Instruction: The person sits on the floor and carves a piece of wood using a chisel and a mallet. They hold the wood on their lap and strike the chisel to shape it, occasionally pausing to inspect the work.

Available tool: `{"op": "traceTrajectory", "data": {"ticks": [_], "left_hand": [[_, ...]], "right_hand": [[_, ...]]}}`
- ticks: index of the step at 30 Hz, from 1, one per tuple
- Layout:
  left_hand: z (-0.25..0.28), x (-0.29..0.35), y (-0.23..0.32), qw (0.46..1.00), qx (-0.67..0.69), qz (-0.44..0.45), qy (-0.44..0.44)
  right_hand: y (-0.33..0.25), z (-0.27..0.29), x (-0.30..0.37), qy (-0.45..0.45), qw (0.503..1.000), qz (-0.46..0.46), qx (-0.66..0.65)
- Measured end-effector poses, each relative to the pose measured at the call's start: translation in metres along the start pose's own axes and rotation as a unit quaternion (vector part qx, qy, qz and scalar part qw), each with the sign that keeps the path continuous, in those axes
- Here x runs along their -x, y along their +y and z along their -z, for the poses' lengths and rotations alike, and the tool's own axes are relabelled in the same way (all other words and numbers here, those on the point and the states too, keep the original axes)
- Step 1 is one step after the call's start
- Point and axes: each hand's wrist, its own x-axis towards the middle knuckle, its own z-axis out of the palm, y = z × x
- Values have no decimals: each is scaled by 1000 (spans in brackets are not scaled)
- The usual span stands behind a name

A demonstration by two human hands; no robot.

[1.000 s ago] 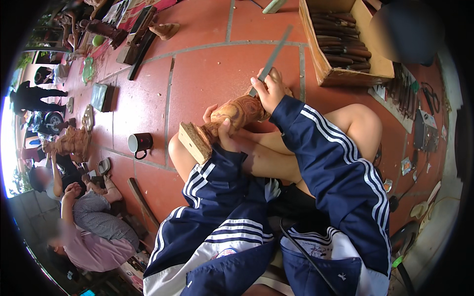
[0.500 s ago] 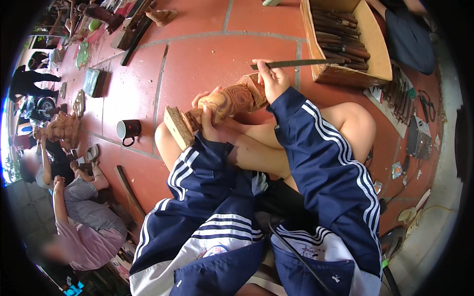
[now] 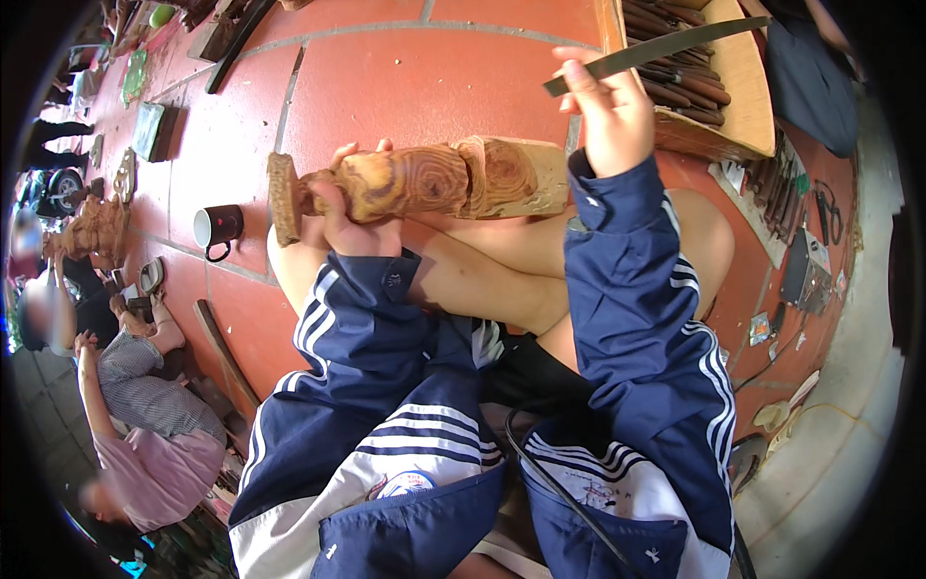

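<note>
Two hands share the work here: the left hand [image 3: 349, 220] is wrapped shut around the narrow waist of a brown, turned and partly carved wooden figure [image 3: 424, 181] that lies sideways across the person's bare knees, its flat round base pointing left, while the right hand [image 3: 610, 114] is raised above the figure's right end, fingers closed on a long, thin dark metal carving blade [image 3: 656, 50] that slants up to the far right. Good carving here probably calls for the left grip to stay firm so the grain does not roll on the knees, and for the blade to come down away from the thumb and legs. Just beyond the right hand sits an open pale wooden box of dark-handled chisels [image 3: 741, 87], close enough to snag the blade. On the red tiled floor [image 3: 405, 77] to the left stands a dark mug with white inside [image 3: 218, 228]; farther left another person in a pink top [image 3: 159, 454] sits.
</note>
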Motion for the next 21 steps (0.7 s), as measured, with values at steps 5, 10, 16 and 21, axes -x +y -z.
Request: {"op": "traceTrajectory", "data": {"ticks": [5,10,16,21], "left_hand": [[-3,-4,27,994,88,-10,-58],[-9,4,42,972,183,12,-148],[-36,28,59,934,163,17,-317],[-51,43,57,924,118,-53,-360]], "right_hand": [[-34,13,-5,4,1000,5,-7],[-67,29,1,-63,996,-25,60],[-88,27,9,-65,995,7,81],[-110,36,22,-63,993,25,100]]}}
